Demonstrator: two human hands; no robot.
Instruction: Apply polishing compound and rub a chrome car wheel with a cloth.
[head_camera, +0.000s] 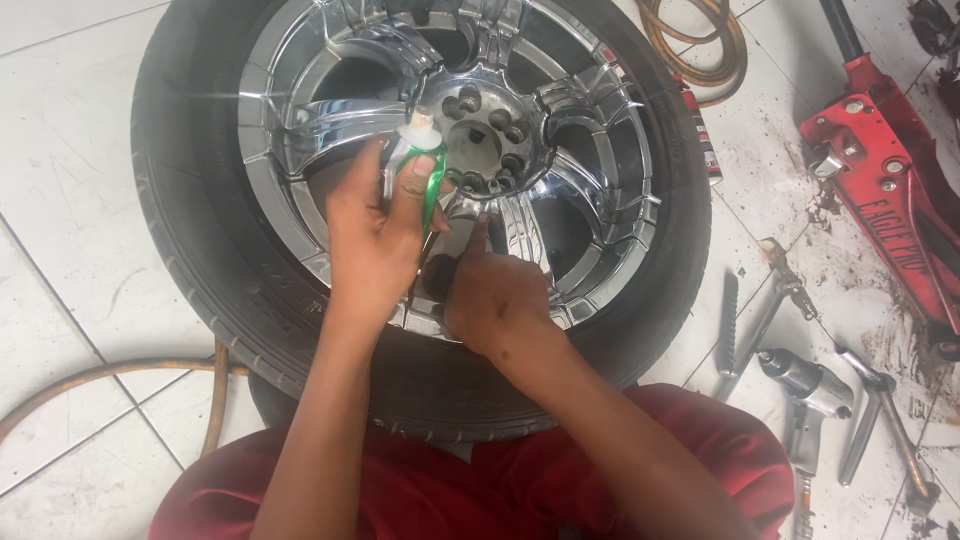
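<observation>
The left hand (372, 235) is squeezing a small green and white tube (425, 165) over the shiny wheel (300, 120); the right hand (497, 300) is curling up, one finger pressing on a spoke near the wheel's bottom edge; tools (800, 385) are lying on the floor (60, 180) beside the wheel.

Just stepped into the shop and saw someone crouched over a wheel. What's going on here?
A person in red trousers sits over a tyre with a chrome rim, lying flat on the tiled floor. Their left hand holds a small green and white tube above the rim, nozzle up. Their right hand rests on a spoke, one finger pressed to the metal. A red floor jack, an impact wrench and hand tools lie to the right.
</observation>
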